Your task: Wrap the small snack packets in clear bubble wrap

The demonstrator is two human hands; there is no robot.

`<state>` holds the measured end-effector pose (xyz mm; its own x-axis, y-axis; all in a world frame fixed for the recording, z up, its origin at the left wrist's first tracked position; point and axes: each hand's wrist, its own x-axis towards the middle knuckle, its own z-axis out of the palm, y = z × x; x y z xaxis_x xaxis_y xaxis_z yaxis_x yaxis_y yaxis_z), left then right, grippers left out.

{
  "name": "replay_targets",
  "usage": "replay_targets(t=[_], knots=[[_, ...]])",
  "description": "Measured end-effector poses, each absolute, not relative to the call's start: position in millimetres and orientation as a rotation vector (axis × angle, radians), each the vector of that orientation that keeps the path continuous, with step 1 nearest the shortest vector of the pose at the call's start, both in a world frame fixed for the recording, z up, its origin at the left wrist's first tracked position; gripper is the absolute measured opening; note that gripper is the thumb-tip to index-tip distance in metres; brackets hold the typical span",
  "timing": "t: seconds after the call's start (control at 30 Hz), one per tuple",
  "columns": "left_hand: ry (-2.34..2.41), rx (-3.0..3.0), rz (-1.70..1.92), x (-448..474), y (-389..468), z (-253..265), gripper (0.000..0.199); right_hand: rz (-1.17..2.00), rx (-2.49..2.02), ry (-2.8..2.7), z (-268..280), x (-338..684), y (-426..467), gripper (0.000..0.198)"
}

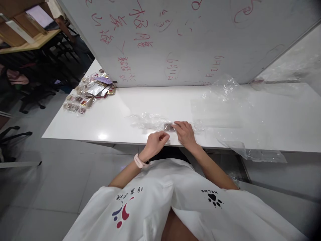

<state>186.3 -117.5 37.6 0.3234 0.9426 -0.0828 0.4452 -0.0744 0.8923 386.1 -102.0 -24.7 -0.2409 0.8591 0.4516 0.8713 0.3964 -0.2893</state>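
Note:
A small brown item (168, 127) lies on clear plastic wrap (147, 121) near the table's front edge; its exact kind is too small to make out. My right hand (186, 134) rests over its right end, fingers bent and pressing on the item and the film. Just left of it and nearer to me, my left hand (155, 143) is closed, thumb and forefinger pinched together at the table edge. Whatever those fingertips hold, if anything, is hidden. On my left wrist sits a pale pink watch (141, 161).
Several small wrapped packets (80, 100) are heaped at the table's left end. Large clear plastic sheets (225, 110) cover the right part, one corner hanging over the front edge. A whiteboard (155, 43) with red writing stands along the back. Behind it, a person's arm (65, 30) shows.

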Motion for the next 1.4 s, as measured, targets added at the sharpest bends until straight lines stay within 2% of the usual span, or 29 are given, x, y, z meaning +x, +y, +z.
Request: replay_targets(t=[0.13, 0.23, 0.3, 0.4, 0.53, 0.63, 0.8, 0.87, 1.0, 1.2, 1.23, 1.37, 1.4], knots=[[1.080, 0.858, 0.870, 159, -131, 24, 0.031, 0.085, -1.519, -2.101, -26, 383, -109, 0.044], [1.102, 0.710, 1.031, 154, -106, 16, 0.032, 0.127, -1.538, -2.112, -24, 382, -112, 0.048], [1.175, 0.828, 1.085, 162, -88, 13, 0.036, 0.155, -1.540, -2.111, -25, 382, -112, 0.048], [1.238, 1.306, 1.122, 187, -80, 9, 0.048, 0.188, -1.527, -2.099, -27, 383, -108, 0.047], [1.131, 2.085, 0.919, 224, -97, -6, 0.052, 0.236, -1.432, -2.054, -30, 385, -107, 0.042], [1.213, 2.353, 0.765, 240, -105, -17, 0.053, 0.268, -1.394, -2.009, -27, 390, -129, 0.042], [1.373, 2.497, 0.629, 247, -99, -19, 0.050, -0.072, -1.821, -1.608, -25, 415, -182, 0.029], [1.397, 2.517, 0.586, 248, -96, -16, 0.049, -0.162, -1.952, -1.545, -26, 425, -185, 0.030], [1.388, 2.542, 0.613, 249, -94, -15, 0.046, 0.001, -1.790, -1.607, -24, 422, -156, 0.038], [1.379, 2.452, 0.620, 245, -94, -20, 0.026, 0.339, -1.376, -1.994, -15, 390, -130, 0.048], [1.356, 2.402, 0.659, 242, -94, -19, 0.029, 0.349, -1.369, -2.040, -14, 390, -131, 0.050], [1.206, 2.221, 0.857, 220, -94, -12, 0.066, 0.343, -1.380, -2.197, -16, 398, -138, 0.055], [1.146, 2.226, 0.859, 213, -94, -10, 0.069, 0.329, -1.384, -2.219, -16, 401, -138, 0.055]])
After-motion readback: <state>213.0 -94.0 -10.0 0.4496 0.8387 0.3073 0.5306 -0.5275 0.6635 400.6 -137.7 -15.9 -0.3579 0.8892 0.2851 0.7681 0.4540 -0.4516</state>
